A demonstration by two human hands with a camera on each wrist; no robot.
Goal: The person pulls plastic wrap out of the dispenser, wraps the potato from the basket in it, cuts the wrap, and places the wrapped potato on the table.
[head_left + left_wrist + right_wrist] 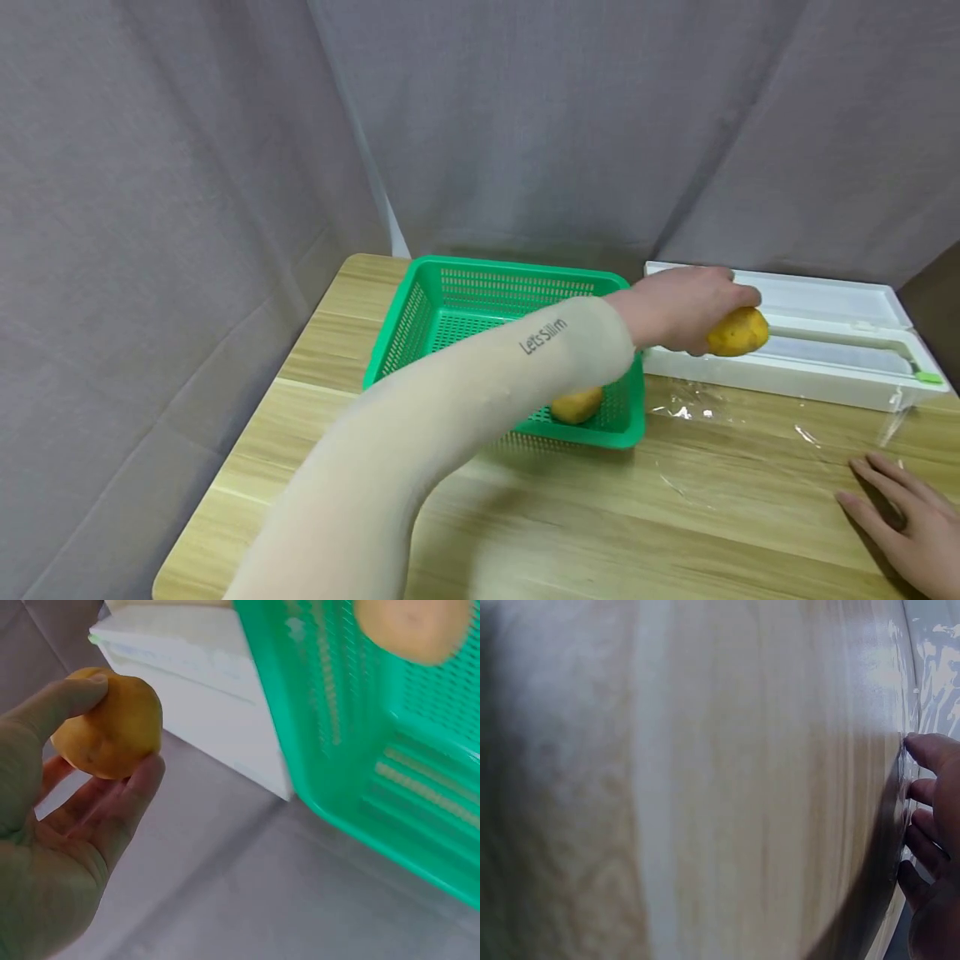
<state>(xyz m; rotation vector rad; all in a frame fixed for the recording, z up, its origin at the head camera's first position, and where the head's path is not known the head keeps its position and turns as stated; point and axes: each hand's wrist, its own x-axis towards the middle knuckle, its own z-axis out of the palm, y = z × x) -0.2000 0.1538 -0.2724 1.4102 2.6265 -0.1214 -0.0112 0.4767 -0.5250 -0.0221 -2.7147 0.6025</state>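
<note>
My left hand [686, 308] reaches across the basket and grips a yellow potato [738, 332] between thumb and fingers. In the head view the potato appears in front of the cling film box [780, 382]; its height over the box is hard to judge. Another potato [577, 406] lies in the green basket [633, 429], partly covered by my sleeved forearm. Clear cling film [701, 412] stretches from the box over the table. At the lower right, my right hand [911, 525] rests with spread fingers at the film's near part; the right wrist view shows its fingertips touching the film [937, 664].
The box stands along the back of the wooden table [570, 517], its lid [817, 296] raised and a green piece [928, 377] at its right end. Grey curtain [525, 125] hangs behind and to the left. The basket's right side is close to the box.
</note>
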